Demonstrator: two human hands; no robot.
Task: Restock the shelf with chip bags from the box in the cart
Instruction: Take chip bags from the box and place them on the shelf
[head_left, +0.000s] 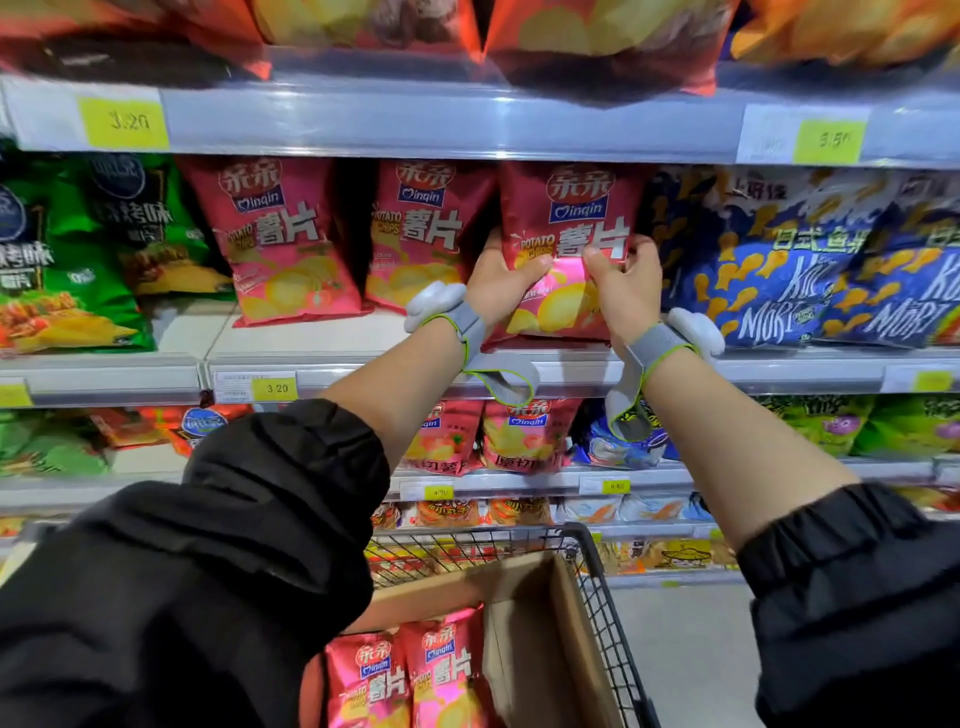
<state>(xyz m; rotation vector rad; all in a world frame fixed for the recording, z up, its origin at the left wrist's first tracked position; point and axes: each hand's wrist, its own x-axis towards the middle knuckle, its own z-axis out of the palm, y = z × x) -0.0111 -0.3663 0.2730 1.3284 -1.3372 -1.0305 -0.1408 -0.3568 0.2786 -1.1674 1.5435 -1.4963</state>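
Shelf (519, 364): both hands grip red bag (566, 218) betw. neighbours.

Red-pink chip bag (566, 249) with yellow chips, beside blue, orange-fish-patterned bags (769, 270)

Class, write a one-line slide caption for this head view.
Both hands, left hand and right hand, grip a red potato-chip bag upright on the grey metal shelf.

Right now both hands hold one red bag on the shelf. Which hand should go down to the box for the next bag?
Probably the left hand: the box and its red bags lie below the left forearm. The right hand can steady the held bag.
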